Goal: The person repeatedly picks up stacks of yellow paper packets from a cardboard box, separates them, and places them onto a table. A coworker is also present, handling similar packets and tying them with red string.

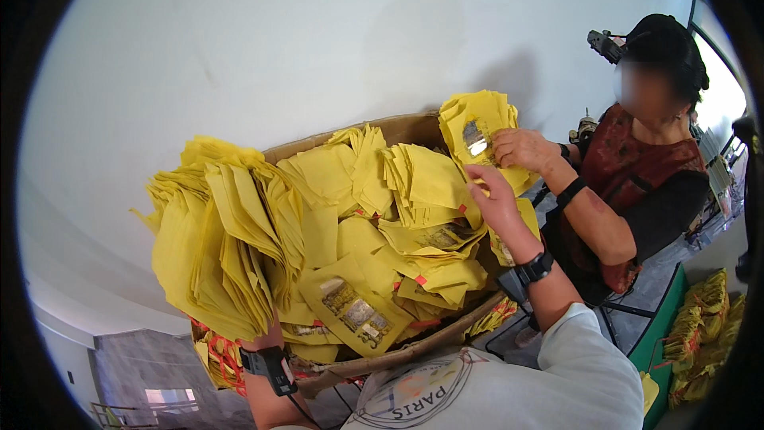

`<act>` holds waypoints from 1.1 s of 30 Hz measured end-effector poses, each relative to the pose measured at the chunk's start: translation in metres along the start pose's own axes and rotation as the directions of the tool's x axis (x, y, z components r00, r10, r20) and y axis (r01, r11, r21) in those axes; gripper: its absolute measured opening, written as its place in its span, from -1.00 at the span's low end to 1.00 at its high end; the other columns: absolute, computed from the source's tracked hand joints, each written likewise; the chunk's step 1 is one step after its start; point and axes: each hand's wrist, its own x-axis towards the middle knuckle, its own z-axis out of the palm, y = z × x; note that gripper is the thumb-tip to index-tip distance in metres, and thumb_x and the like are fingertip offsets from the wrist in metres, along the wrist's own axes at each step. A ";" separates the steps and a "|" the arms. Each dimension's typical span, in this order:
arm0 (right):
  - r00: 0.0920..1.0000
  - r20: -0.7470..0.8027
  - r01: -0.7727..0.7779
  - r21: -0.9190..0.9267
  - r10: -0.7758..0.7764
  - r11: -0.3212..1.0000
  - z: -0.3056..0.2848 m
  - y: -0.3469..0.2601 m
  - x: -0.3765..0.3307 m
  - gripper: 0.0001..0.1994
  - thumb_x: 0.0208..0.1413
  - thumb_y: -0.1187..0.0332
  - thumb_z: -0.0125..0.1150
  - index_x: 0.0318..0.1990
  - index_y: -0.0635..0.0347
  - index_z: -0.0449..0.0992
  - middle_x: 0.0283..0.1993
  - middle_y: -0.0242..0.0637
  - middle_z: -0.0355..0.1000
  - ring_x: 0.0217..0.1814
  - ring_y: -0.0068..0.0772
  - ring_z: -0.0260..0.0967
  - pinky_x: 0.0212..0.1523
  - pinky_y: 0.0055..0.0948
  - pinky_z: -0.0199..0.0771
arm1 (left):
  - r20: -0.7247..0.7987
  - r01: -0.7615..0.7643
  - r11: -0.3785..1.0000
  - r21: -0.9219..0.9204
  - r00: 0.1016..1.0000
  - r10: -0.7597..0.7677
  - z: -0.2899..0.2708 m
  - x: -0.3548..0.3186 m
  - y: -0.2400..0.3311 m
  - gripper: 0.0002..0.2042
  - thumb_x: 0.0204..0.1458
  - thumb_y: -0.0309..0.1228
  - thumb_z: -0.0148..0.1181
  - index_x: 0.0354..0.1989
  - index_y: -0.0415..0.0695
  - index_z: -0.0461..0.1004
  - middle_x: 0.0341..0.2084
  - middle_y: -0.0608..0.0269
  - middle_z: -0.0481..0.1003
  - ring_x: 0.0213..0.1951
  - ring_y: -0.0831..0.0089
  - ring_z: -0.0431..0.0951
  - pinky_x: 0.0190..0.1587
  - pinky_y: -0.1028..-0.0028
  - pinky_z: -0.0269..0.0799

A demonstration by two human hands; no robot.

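Observation:
A thick, fanned stack of yellow paper sheets (pixel 227 235) rests on my left hand (pixel 261 339) at the left of the cardboard box. The sheets hide nearly all of that hand's fingers. Over the box's far right side, my right hand (pixel 495 193) is raised with its thumb and fingers apart, nothing visible in it. Close to its fingertips is another bundle of yellow sheets (pixel 461 123) with a silvery printed patch, held by a co-worker's hand (pixel 521 149). Whether my fingertips touch that bundle, I cannot tell.
The cardboard box (pixel 374 364) is heaped with loose yellow sheets (pixel 362 243), some with silvery patches and red tabs. A co-worker (pixel 637 167) sits at the right. A green-sided container (pixel 660 342) holds more yellow bundles at lower right. A pale wall (pixel 239 48) stands behind the box.

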 end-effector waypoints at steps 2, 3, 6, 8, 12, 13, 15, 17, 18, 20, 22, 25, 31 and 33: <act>0.965 0.234 0.180 -0.264 -0.118 0.948 0.001 0.007 -0.004 -0.42 -0.09 0.41 0.25 0.16 0.15 0.24 0.04 -0.06 0.28 0.04 -0.12 0.28 0.02 -0.34 0.35 | -0.012 -0.001 0.999 0.034 1.000 0.001 0.001 0.000 -0.001 -0.52 0.12 -0.12 -0.06 0.15 -0.13 0.27 0.13 -0.02 0.27 0.11 -0.02 0.26 0.12 0.15 0.21; 0.926 0.363 0.251 -0.394 -0.102 0.884 0.002 0.010 -0.006 -0.32 -0.15 0.40 0.29 0.21 0.12 0.18 0.11 -0.01 0.24 0.11 -0.05 0.24 0.07 -0.30 0.31 | 0.006 0.015 1.000 0.015 1.000 -0.015 0.001 0.000 -0.001 -0.52 0.12 -0.12 -0.06 0.15 -0.13 0.27 0.13 -0.01 0.27 0.12 -0.01 0.26 0.11 0.15 0.21; 0.881 0.473 0.241 -0.409 -0.021 0.880 0.004 0.018 -0.008 -0.14 -0.24 0.32 0.38 0.28 0.10 0.04 0.23 0.00 0.12 0.23 -0.03 0.12 0.17 -0.25 0.20 | 0.033 -0.020 1.000 0.017 0.999 0.020 0.001 0.003 0.000 -0.54 0.13 -0.14 -0.07 0.15 -0.13 0.26 0.13 0.01 0.27 0.12 -0.01 0.25 0.12 0.15 0.21; 0.899 0.438 0.163 -0.330 -0.002 0.930 0.002 0.025 0.003 -0.20 -0.21 0.33 0.33 0.26 0.14 0.08 0.16 0.01 0.20 0.16 -0.09 0.21 0.11 -0.31 0.26 | 0.026 -0.059 0.998 0.018 0.998 0.058 -0.001 0.004 0.002 -0.55 0.14 -0.16 -0.08 0.15 -0.13 0.26 0.14 0.02 0.26 0.13 -0.01 0.24 0.13 0.16 0.19; 0.934 0.333 -0.128 -0.020 0.127 0.992 0.001 0.042 0.032 -0.36 -0.12 0.40 0.19 0.21 0.21 0.18 -0.05 -0.01 0.39 -0.08 -0.20 0.38 -0.06 -0.41 0.36 | 0.057 -0.042 0.999 -0.004 0.997 0.042 -0.011 -0.001 0.010 -0.56 0.15 -0.18 -0.10 0.16 -0.13 0.25 0.16 0.03 0.24 0.14 0.00 0.23 0.16 0.17 0.16; 0.947 0.276 -0.149 -0.084 0.167 0.985 0.002 0.045 0.036 -0.46 -0.08 0.44 0.07 0.16 0.25 0.24 -0.19 -0.06 0.45 -0.22 -0.32 0.40 -0.15 -0.47 0.37 | 0.084 -0.021 1.000 -0.005 0.996 0.021 -0.014 -0.002 0.012 -0.56 0.15 -0.18 -0.11 0.16 -0.13 0.24 0.16 0.03 0.23 0.15 0.01 0.22 0.17 0.17 0.15; 0.961 0.252 -0.118 -0.003 0.115 0.993 0.005 0.049 0.042 -0.46 -0.06 0.44 0.07 0.17 0.25 0.23 -0.20 -0.07 0.45 -0.22 -0.36 0.40 -0.16 -0.48 0.37 | 0.124 -0.019 0.999 0.035 0.992 0.015 -0.022 -0.002 0.017 -0.55 0.16 -0.18 -0.13 0.18 -0.12 0.21 0.18 0.04 0.21 0.16 0.02 0.20 0.19 0.16 0.12; 0.946 0.286 -0.172 0.047 0.151 0.984 0.007 0.049 0.040 -0.46 -0.01 0.39 0.10 0.18 0.26 0.21 -0.10 -0.06 0.41 -0.13 -0.40 0.36 -0.10 -0.48 0.34 | 0.158 0.002 0.999 0.053 0.987 -0.010 -0.028 -0.002 0.020 -0.54 0.17 -0.17 -0.15 0.21 -0.11 0.18 0.20 0.05 0.18 0.18 0.03 0.17 0.21 0.16 0.10; 0.941 0.317 -0.155 0.078 0.123 0.985 0.007 0.048 0.038 -0.46 0.00 0.37 0.12 0.19 0.26 0.21 -0.06 -0.06 0.37 -0.09 -0.39 0.33 -0.07 -0.48 0.32 | 0.172 0.022 0.998 0.051 0.985 -0.030 -0.030 -0.003 0.021 -0.54 0.18 -0.17 -0.17 0.22 -0.10 0.17 0.21 0.06 0.17 0.19 0.03 0.16 0.21 0.17 0.08; 0.918 0.376 -0.180 0.107 0.127 0.978 0.005 0.044 0.030 -0.44 0.02 0.32 0.15 0.21 0.24 0.19 0.04 -0.05 0.31 0.01 -0.39 0.28 0.00 -0.49 0.27 | 0.194 0.045 0.998 0.052 0.979 -0.055 -0.030 -0.004 0.021 -0.53 0.18 -0.16 -0.18 0.23 -0.09 0.15 0.22 0.08 0.15 0.20 0.04 0.15 0.22 0.17 0.07; 0.853 0.500 -0.128 -0.077 0.150 0.989 0.003 0.042 0.021 -0.26 -0.06 0.26 0.27 0.28 0.18 0.05 0.21 -0.06 0.14 0.21 -0.22 0.15 0.15 -0.42 0.17 | 0.167 0.014 0.999 0.028 0.986 -0.019 -0.027 -0.004 0.018 -0.53 0.19 -0.16 -0.19 0.24 -0.08 0.14 0.24 0.09 0.13 0.21 0.05 0.13 0.23 0.17 0.06; 0.824 0.567 0.156 -0.236 0.005 0.959 0.005 0.042 0.011 -0.07 -0.21 0.33 0.38 0.33 0.11 -0.08 0.25 -0.01 0.05 0.29 -0.01 0.02 0.26 -0.33 0.06 | 0.243 0.098 0.995 0.002 0.965 -0.096 -0.020 -0.003 0.011 -0.53 0.18 -0.17 -0.17 0.24 -0.10 0.14 0.23 0.07 0.13 0.22 0.05 0.13 0.23 0.17 0.06; 0.829 0.555 0.054 -0.200 0.067 0.978 0.005 0.053 0.014 -0.08 -0.25 0.44 0.32 0.33 0.07 -0.09 0.25 -0.05 0.05 0.29 -0.05 0.04 0.23 -0.34 0.12 | 0.266 0.070 0.998 -0.009 0.962 -0.065 -0.030 -0.005 0.018 -0.52 0.19 -0.17 -0.19 0.24 -0.12 0.13 0.24 0.09 0.11 0.23 0.08 0.11 0.25 0.18 0.04; 0.823 0.566 0.101 -0.230 0.049 0.968 0.001 0.053 0.014 -0.07 -0.26 0.44 0.31 0.33 0.05 -0.08 0.27 -0.08 0.04 0.28 -0.04 0.04 0.21 -0.33 0.15 | 0.326 0.071 0.995 0.072 0.941 -0.090 -0.039 -0.008 0.027 -0.52 0.19 -0.17 -0.20 0.24 -0.12 0.13 0.25 0.09 0.11 0.24 0.08 0.10 0.25 0.18 0.04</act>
